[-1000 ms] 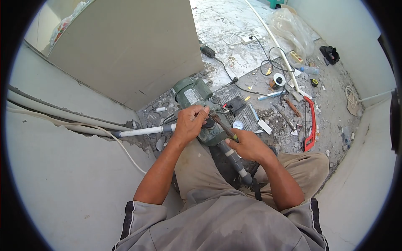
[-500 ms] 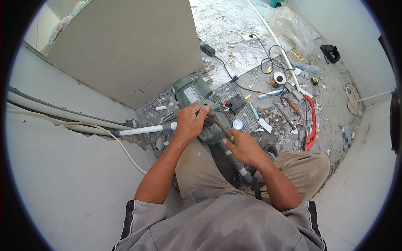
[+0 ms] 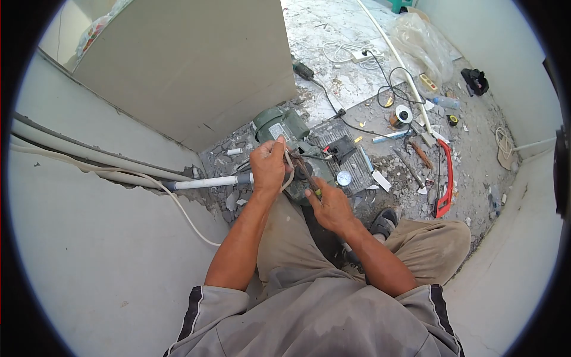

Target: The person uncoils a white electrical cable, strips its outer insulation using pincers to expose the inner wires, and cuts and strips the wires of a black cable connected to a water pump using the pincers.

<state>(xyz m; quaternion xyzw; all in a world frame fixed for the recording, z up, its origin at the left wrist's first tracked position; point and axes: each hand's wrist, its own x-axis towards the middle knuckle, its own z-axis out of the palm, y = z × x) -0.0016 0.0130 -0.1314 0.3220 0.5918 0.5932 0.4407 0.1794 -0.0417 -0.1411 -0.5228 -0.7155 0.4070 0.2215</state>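
My left hand (image 3: 267, 165) is closed in a pinch on a pale cable (image 3: 290, 169) that curves down beside the fingers. My right hand (image 3: 333, 207) wraps round pliers (image 3: 307, 174) with dark metal and a bit of yellow-green at the handle. Their tip points up toward the cable by my left fingers; whether it bites on the cable is too small to tell. Just beyond and beneath both hands sits a green water pump (image 3: 279, 123). A white pipe (image 3: 205, 183) with a grey joint runs to the pump from the left wall.
Rubble covers the floor on the right, with a round gauge (image 3: 344, 178), a black box (image 3: 341, 149), a red hacksaw (image 3: 443, 178), a chisel-like bar (image 3: 409, 166) and a tape roll (image 3: 403, 114). A board (image 3: 184, 65) stands at the back left. Walls close in on both sides.
My left hand has lifted slightly, and a pale cable loop now shows beside it. My right hand with the pliers has shifted a little left, its forearm covering the grey pipe. The view has turned slightly.
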